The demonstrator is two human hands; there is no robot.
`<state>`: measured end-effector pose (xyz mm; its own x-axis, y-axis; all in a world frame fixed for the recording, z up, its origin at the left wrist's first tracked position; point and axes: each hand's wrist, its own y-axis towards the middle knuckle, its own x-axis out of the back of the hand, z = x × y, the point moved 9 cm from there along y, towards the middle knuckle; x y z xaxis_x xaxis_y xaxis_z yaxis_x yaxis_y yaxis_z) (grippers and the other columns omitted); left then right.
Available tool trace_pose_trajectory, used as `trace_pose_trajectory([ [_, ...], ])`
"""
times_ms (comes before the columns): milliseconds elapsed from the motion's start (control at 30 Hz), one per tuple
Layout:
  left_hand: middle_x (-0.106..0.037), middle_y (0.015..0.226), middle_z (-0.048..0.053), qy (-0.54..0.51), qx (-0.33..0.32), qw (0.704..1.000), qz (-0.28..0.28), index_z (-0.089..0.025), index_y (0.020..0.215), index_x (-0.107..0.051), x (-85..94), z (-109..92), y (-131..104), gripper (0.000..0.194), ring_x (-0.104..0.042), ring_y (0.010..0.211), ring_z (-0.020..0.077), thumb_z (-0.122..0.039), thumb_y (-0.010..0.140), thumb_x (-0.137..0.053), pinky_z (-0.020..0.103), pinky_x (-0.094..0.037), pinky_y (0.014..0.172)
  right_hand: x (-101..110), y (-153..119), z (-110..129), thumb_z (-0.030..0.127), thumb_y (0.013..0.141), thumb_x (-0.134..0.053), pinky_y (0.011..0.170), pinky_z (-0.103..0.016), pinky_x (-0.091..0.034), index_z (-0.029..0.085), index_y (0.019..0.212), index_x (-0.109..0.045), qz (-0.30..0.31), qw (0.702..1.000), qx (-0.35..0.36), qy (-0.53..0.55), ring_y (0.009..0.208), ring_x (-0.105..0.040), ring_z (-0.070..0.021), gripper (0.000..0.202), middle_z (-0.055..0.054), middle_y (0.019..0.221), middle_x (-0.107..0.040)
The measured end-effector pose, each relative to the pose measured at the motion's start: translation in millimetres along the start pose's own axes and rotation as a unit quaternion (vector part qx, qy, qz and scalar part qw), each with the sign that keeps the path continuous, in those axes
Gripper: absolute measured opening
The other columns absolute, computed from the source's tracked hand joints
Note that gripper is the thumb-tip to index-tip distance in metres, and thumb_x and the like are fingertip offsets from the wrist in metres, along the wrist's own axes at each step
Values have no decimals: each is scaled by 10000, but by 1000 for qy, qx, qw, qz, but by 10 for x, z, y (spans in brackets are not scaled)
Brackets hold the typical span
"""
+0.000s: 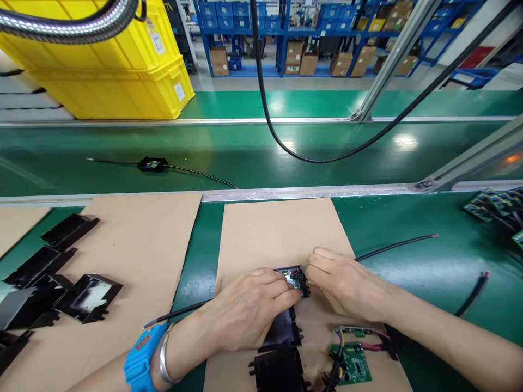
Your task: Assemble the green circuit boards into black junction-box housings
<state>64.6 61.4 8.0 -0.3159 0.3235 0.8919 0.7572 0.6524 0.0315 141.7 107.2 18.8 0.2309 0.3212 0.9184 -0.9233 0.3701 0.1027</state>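
A small black case with a circuit board inside (295, 277) lies on the middle cardboard sheet (281, 228). My left hand (255, 305) has its fingers closed over the case's left part, and it wears a blue wrist strap. At the case's right end, the bent fingers of my right hand (341, 280) pinch together around the black cable (396, 245) side. Two more black cases (280, 370) lie below my left hand. Right of them sits a green circuit board (355, 363) with wires.
Black cases (87, 296) lie on the left cardboard (139, 239). A wired case (152, 164) rests on the green conveyor (229, 147) ahead. Yellow crates (122, 92) stand back left. A black cable (310, 159) hangs ahead. More boards (496, 204) lie right.
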Motion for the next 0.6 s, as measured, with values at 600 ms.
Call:
trace_pose_trajectory([
  [600, -569, 979, 161, 141, 59, 987, 45, -5, 1257, -522, -84, -83, 186, 529, -501, 835, 269, -125, 746, -456, 426, -513, 781, -193, -69, -11, 72, 923, -425, 669, -345, -364, 163, 817, -565, 44, 993, 30, -106, 770, -461, -201, 198, -60, 820, -571],
])
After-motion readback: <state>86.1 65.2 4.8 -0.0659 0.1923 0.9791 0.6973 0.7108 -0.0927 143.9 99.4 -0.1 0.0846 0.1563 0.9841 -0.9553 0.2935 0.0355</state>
